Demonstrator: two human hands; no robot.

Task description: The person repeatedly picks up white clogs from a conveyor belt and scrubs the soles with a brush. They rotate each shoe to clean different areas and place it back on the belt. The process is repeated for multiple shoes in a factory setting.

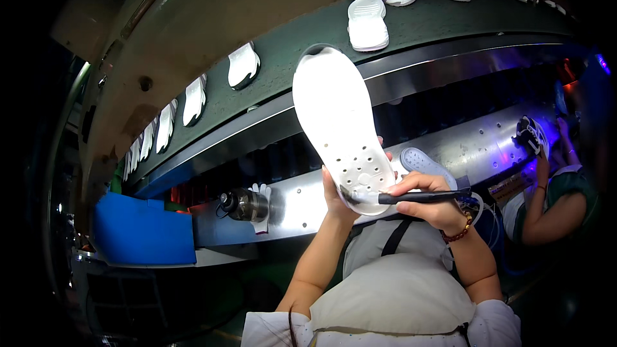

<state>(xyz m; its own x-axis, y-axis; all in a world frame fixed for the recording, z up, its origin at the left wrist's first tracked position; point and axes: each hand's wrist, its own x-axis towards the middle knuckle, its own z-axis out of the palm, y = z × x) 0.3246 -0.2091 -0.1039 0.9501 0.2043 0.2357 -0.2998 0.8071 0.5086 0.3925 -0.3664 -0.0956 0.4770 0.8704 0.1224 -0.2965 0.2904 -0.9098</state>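
Observation:
A white shoe sole (337, 109) with several small holes at its near end is held up in front of me. My left hand (335, 196) grips its near end from the left, with part of the fingers hidden behind it. Closed around the black handle of a brush (411, 197) is my right hand (432, 202), just right of the sole. The dark bristles lie against the sole's near end, by the holes.
Behind a metal rail, a green conveyor belt (283, 58) carries several white soles (368, 22). On the metal bench (292, 209) are a dark bottle (243, 204), a white glove (261, 209) and a grey perforated sole (424, 166). At right, a person holds a black-and-white shoe (531, 133).

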